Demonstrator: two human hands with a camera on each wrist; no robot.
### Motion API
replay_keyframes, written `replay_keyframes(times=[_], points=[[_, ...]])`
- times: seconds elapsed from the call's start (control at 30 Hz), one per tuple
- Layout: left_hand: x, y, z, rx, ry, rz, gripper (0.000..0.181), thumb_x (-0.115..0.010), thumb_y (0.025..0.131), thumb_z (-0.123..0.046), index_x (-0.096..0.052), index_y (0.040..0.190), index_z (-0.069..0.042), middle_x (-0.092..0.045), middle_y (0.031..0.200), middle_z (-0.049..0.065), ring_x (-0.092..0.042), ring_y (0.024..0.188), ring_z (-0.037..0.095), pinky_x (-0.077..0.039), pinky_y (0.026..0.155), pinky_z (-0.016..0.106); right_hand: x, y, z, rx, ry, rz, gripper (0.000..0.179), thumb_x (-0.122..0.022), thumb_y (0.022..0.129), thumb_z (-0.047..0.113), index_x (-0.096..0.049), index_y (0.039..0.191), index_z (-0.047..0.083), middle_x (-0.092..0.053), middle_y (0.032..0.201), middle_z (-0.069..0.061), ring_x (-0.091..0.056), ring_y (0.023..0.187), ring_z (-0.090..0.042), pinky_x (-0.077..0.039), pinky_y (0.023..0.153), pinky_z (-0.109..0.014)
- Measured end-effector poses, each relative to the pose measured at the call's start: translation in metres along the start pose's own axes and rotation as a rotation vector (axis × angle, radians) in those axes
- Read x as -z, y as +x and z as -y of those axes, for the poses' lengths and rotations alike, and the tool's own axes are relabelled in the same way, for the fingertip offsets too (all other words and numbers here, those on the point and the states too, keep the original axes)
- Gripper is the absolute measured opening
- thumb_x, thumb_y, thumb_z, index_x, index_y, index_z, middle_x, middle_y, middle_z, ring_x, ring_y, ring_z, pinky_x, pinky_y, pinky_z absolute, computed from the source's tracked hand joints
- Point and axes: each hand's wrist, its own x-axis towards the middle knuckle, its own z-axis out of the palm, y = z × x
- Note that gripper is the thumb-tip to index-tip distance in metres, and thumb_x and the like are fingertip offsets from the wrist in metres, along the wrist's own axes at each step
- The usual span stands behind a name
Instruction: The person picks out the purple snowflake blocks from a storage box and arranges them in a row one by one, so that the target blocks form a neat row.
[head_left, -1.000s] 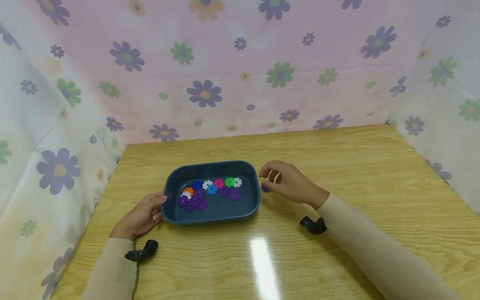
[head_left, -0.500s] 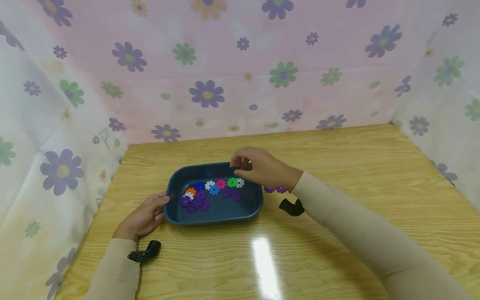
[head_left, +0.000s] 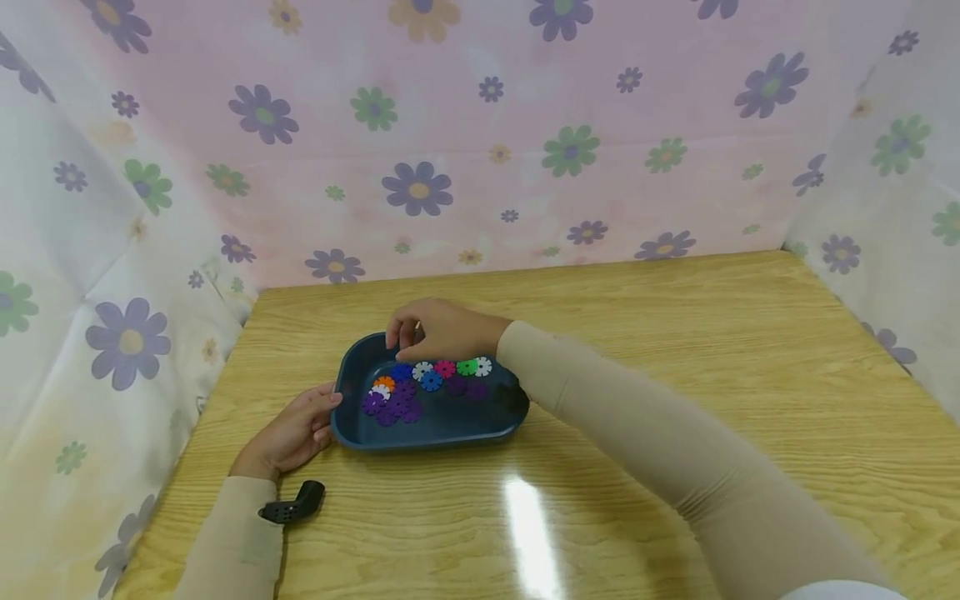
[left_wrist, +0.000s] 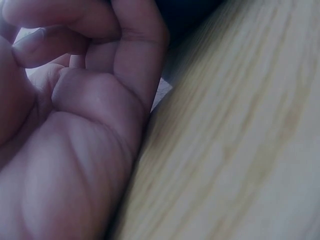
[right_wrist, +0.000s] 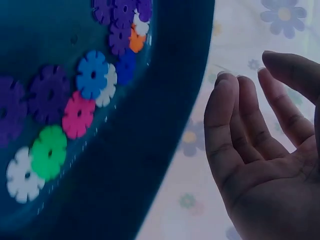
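Observation:
A dark blue rectangular tray [head_left: 450,423] holds several notched plastic discs. Purple discs [head_left: 393,407] overlap toward its left end, near an orange disc [head_left: 384,383]. White, pink, light blue and green discs [right_wrist: 49,153] lie along the far side. My left hand [head_left: 296,427] grips the tray's left end, thumb at the rim; the left wrist view shows its fingers curled low beside the tabletop. Over the tray's far left part hovers my right hand [head_left: 446,331]. In the right wrist view its fingers are loosely bent and apart, with nothing between them.
The tray stands on a wood-grain table [head_left: 637,333]. Flowered cloth [head_left: 495,183] hangs behind the table and along both sides. A black curved wrist mount [head_left: 296,504] sticks out from the left sleeve. My right sleeve [head_left: 622,417] crosses the tray's right end.
My right hand has moved left from a purple disc beside the tray's right end to above the tray. Purple discs seen there half a second ago are now hidden. My left hand stays put.

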Motion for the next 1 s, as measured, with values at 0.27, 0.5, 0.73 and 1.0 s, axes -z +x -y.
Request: replay_keyframes(times=[0.27, 0.5, 0.73, 1.0], points=[[-0.001, -0.002, 0.001, 0.001, -0.016, 0.006, 0.029, -0.026, 0.111, -0.011, -0.054, 0.115, -0.009, -0.062, 0.088, -0.009, -0.045, 0.061, -0.001, -0.034, 0.054, 0.013, -0.029, 0.027, -0.007, -0.11, 0.005, 0.196, 0.027, -0.067, 0.096, 0.015, -0.061, 0.12, 0.006, -0.065, 0.093, -0.005, -0.063, 0.08, -0.023, -0.05, 0.064, -0.023], [-0.002, 0.0, 0.003, -0.015, -0.019, 0.043, 0.029, -0.026, 0.11, -0.011, -0.055, 0.117, -0.01, -0.063, 0.09, -0.01, -0.043, 0.061, -0.001, -0.031, 0.053, 0.014, -0.044, 0.033, -0.016, -0.193, -0.135, 0.248, 0.026, -0.072, 0.093, 0.017, -0.063, 0.117, 0.013, -0.062, 0.096, 0.002, -0.057, 0.076, -0.008, -0.05, 0.067, -0.02], [0.0, 0.002, 0.001, -0.014, -0.007, 0.037, 0.028, -0.026, 0.111, -0.012, -0.053, 0.115, -0.01, -0.063, 0.09, -0.009, -0.043, 0.061, -0.001, -0.036, 0.055, 0.012, -0.055, 0.035, -0.02, -0.205, -0.16, 0.231, 0.026, -0.078, 0.087, 0.016, -0.064, 0.109, 0.014, -0.059, 0.105, 0.003, -0.054, 0.078, -0.007, -0.049, 0.067, -0.018], [0.002, 0.001, 0.001, -0.019, 0.0, 0.034, 0.03, -0.025, 0.111, -0.011, -0.054, 0.113, -0.011, -0.062, 0.09, -0.009, -0.039, 0.061, 0.001, -0.029, 0.054, 0.015, -0.059, 0.035, -0.018, -0.222, -0.212, 0.222, 0.021, -0.079, 0.086, 0.016, -0.062, 0.1, 0.015, -0.059, 0.101, 0.003, -0.053, 0.078, -0.008, -0.046, 0.066, -0.02]])
